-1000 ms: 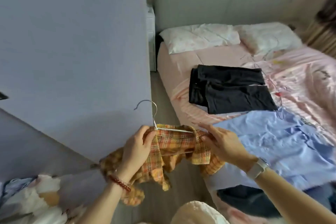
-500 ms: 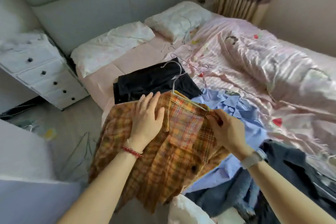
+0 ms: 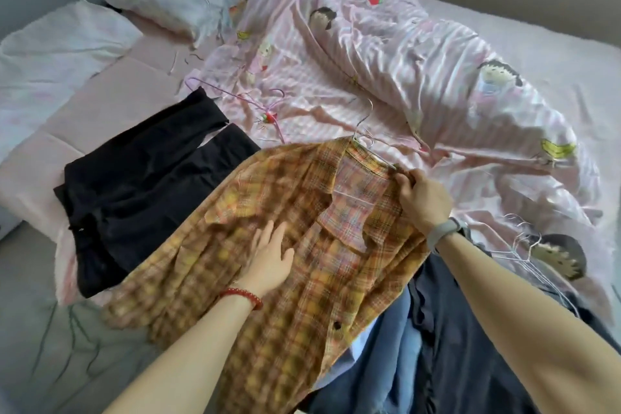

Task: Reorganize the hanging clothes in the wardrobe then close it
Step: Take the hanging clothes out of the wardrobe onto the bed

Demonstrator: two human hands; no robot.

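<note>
While the left hand (image 3: 268,259) lies flat on it, the light, limp shirt (image 3: 268,279) spreads over the bed (image 3: 100,118), right hand (image 3: 421,198) pinching its shoulder on the hanger (image 3: 364,131), likely the surest hold.

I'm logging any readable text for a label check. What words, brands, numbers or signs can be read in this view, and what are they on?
None can be read.
The pink duvet carries only cartoon figures, bananas and strawberries, no lettering.
The plaid shirt, the black garment and the band on the right wrist show no legible label, brand or number.
</note>
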